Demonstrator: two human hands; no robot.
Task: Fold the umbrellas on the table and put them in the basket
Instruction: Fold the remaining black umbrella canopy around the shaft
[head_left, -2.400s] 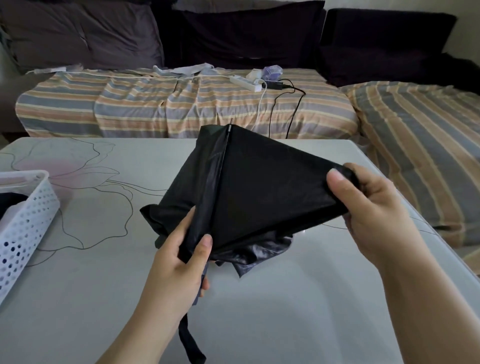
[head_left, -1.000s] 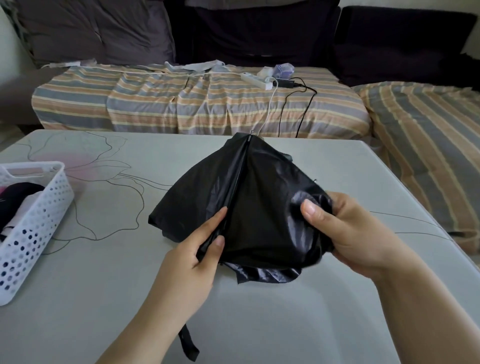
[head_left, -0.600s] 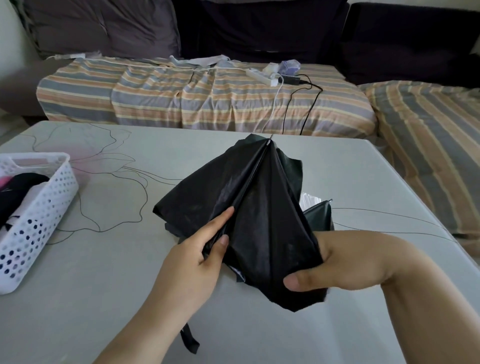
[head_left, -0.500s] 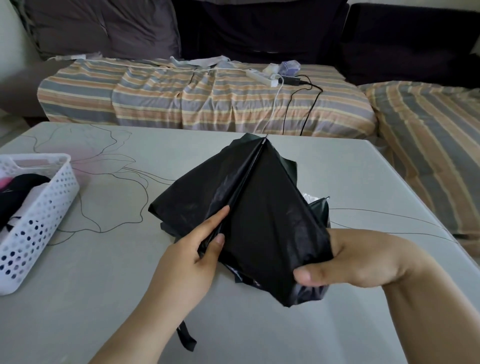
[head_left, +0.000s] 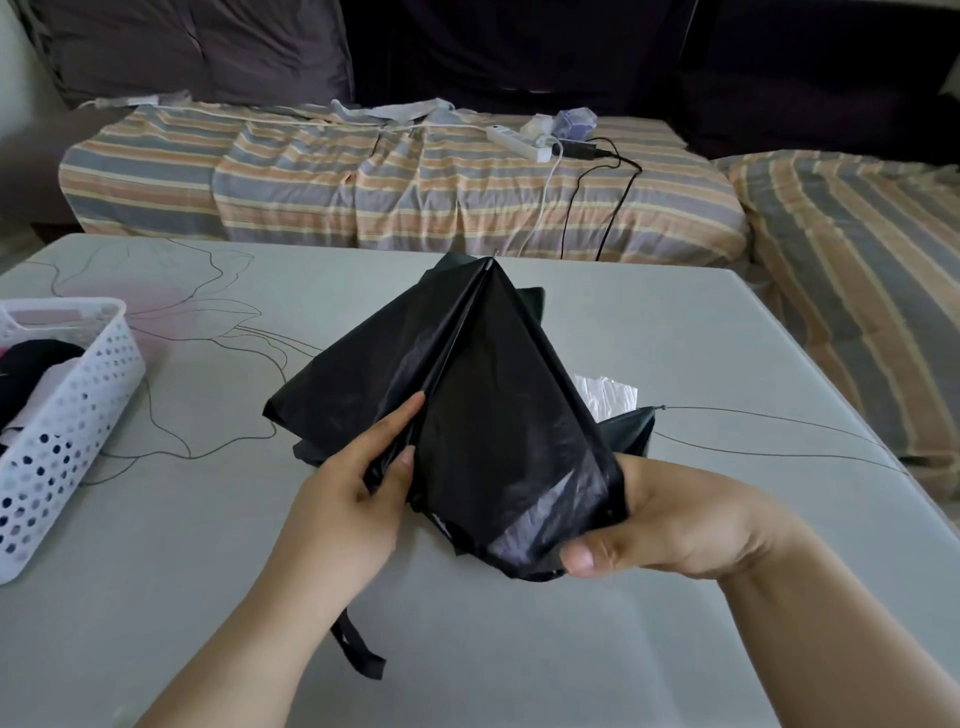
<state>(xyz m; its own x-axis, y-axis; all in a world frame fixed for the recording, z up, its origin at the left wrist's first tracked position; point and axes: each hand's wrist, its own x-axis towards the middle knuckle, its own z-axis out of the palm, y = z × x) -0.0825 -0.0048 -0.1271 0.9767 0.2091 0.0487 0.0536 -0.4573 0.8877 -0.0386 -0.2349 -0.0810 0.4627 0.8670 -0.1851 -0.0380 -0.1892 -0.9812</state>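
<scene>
A black umbrella (head_left: 483, 415) with its canopy collapsed lies in the middle of the grey table (head_left: 519, 649), its tip pointing away from me. My left hand (head_left: 353, 499) grips the bundled ribs and fabric at the near left, thumb along a fold. My right hand (head_left: 670, 525) pinches the lower right edge of a canopy panel, thumb underneath. A black strap (head_left: 358, 649) hangs out below my left wrist. A white perforated basket (head_left: 67, 415) stands at the table's left edge with dark folded items inside.
A sofa with a striped cover (head_left: 405, 182) runs behind the table. On it lie a white power strip (head_left: 519, 141) and cables. A second striped cushion (head_left: 857, 291) sits to the right of the table.
My right hand pulled the stretched canopy panel down and in toward me, folding it against the bundle. My left hand kept its grip. The view shifted slightly right.
</scene>
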